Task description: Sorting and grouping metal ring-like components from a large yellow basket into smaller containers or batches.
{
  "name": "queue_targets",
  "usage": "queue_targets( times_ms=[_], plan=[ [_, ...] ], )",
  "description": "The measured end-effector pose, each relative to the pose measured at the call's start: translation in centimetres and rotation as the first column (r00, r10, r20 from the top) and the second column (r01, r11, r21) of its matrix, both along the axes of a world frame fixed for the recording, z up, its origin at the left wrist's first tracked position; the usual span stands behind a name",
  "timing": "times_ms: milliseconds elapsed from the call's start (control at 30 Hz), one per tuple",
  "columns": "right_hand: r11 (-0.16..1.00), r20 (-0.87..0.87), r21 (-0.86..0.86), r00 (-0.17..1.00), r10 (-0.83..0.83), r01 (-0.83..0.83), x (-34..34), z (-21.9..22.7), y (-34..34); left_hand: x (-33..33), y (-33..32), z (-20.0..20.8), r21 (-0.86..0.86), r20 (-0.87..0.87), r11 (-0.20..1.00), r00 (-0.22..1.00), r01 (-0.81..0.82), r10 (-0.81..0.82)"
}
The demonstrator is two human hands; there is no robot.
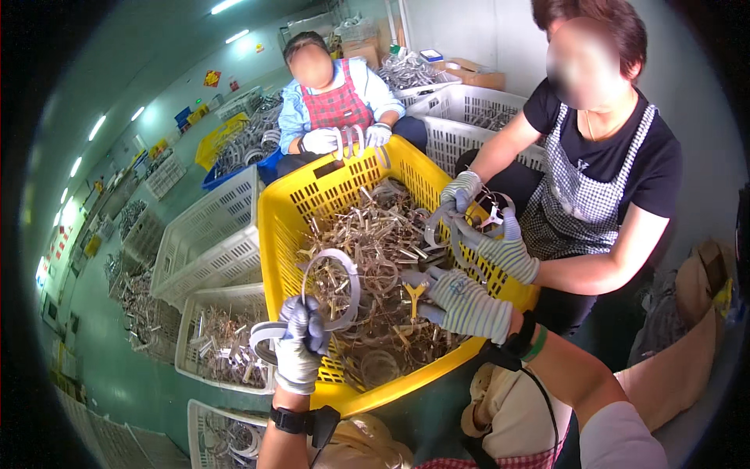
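Observation:
Gloved in white and grey, my left hand [300, 342] is closed around grey rings above the near left side of a yellow crate [283, 270]. One large ring [351, 293] stands up from my fingers, and a smaller pair of rings [266, 338] hangs at the left of my hand. My right hand [469, 303], in a striped glove, pinches a yellow Y-shaped piece [413, 298] over the crate's contents. Tangled metal strips and thin brownish pieces [367, 242] fill the crate below. My right fingertips partly hide the Y-shaped piece's edge.
Across the crate, a person in a red checked apron [337, 109] holds grey rings. At the right, another person's gloved hands [508, 246] hold rings and a Y-shaped piece near mine. White crates [207, 234] of metal parts stand left; more white crates [469, 102] stand behind.

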State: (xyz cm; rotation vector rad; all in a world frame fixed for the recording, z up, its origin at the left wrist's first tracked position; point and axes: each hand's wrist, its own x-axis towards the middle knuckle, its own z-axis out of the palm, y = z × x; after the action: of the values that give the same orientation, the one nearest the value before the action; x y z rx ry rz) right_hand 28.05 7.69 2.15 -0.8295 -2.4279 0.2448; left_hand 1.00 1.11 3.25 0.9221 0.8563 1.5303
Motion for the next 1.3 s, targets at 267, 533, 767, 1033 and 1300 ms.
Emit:
queue_targets(
  times_ms=[267,533,767,1033,1300],
  plan=[
    [0.997,-0.018,0.076,1.000,0.002,0.000,-0.3,0.7,0.0,0.6,-0.5,0.8,-0.009,-0.148,0.998,0.987,-0.065,0.063],
    [0.998,0.128,0.054,0.991,-0.022,0.016,0.0,0.0,0.1,0.7,-1.7,0.6,0.064,-0.258,0.997,0.964,-0.050,0.065],
    [0.923,-0.264,-0.372,0.965,-0.007,-0.095,0.4,-0.4,-0.1,0.7,-2.0,0.8,0.054,-0.772,0.990,0.634,0.131,-0.041],
    [0.947,-0.312,-0.315,0.949,-0.041,-0.063,0.3,-0.4,-0.4,0.5,-2.0,0.0,0.172,-0.783,0.981,0.617,0.088,0.082],
    [0.837,-0.624,-0.501,0.762,-0.175,-0.218,-2.4,-1.8,-1.5,3.8,-2.3,0.3,0.445,-0.780,0.870,0.568,0.211,0.262]
  ],
)
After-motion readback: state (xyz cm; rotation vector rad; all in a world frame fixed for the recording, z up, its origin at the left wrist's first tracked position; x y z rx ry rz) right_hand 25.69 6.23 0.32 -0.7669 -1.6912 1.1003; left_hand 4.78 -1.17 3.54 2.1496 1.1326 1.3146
